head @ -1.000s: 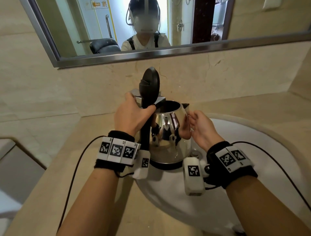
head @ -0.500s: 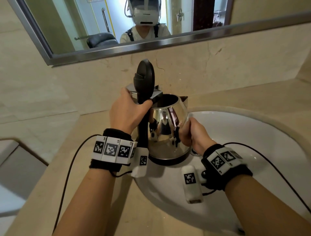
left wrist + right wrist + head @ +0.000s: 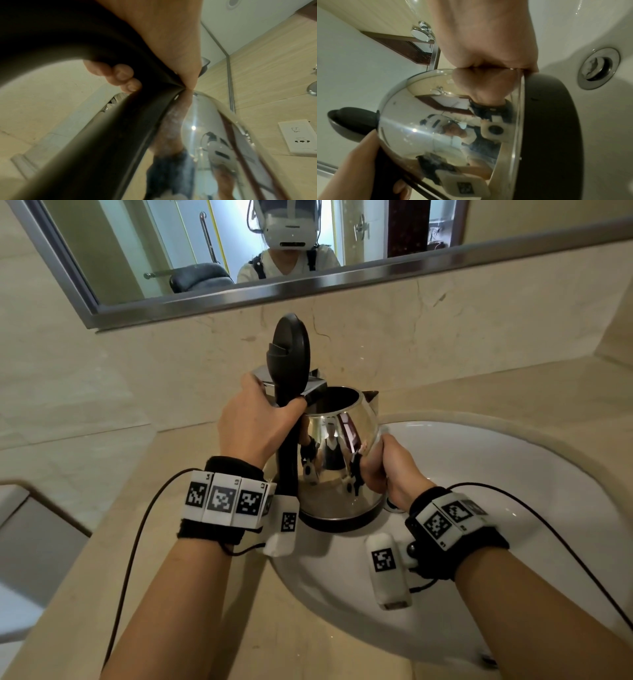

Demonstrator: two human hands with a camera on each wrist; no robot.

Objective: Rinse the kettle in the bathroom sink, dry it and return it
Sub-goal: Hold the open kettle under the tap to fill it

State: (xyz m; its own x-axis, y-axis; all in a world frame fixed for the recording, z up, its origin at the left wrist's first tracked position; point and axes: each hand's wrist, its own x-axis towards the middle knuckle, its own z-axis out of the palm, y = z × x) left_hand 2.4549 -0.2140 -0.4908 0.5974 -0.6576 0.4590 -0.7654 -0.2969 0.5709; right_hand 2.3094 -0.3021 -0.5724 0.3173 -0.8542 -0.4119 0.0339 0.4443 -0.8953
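Over on the left, above the beige stone counter: left hand clenched round the black handle, thumb laid across the top, fingertips wrapped right round the back. Keeps the kettle upright over the left rim of the sink.

Moving across: lid flipped up and standing vertical, a matte black disc, with the mouth below it open and dark. Then the body itself, a round-bellied shell of polished steel, mirror-bright, throwing back both wrists and the room. Sits on a black plastic base ring.

Reads as rigid and, looking empty, probably light. Likely slick once wet, though, with no purchase on that smooth curve. Best taken by the handle, exactly as now: grippy plastic, shaped for a full fist. Calls for a second hand low on the wall only to steady or tip. Worth keeping the underside out of the water, judging by the electric base.

Further right: right hand low against the steel, fingers curled, knuckles pressed in just above the base ring. Gripping the rim or merely bracing? Cannot tell; fingertips hidden behind the curve.

Far right: white sink, glossy and oval, set into the stone, chrome drain at the bottom.
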